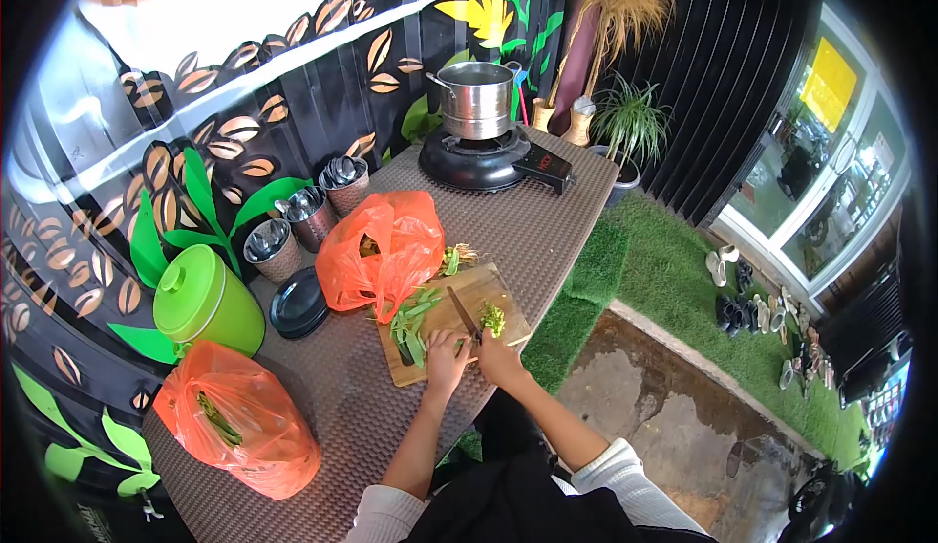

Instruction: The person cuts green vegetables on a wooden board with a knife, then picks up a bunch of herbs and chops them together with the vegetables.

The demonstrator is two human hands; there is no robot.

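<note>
My right hand [500,359] is wrapped round the handle of a knife [462,310], whose blade points away over the wooden cutting board [405,375]. Close beside it, my left hand [447,359] has its fingers curled down on the stems of some leafy greens [415,320]. Leaves fan out from that hand across the board's left side. A small heap of chopped greens [492,320] sits on the right of the board, beyond my right hand. More greens with roots [456,258] lie at the board's far edge.
Orange plastic bags [381,245] stand on the woven-top table [362,426], one beyond the board, another at left. Dark plates [298,304], a lidded green container [207,299] and cutlery cups [311,218] line the wall side. A steel pot [476,103] sits on a portable stove [469,164].
</note>
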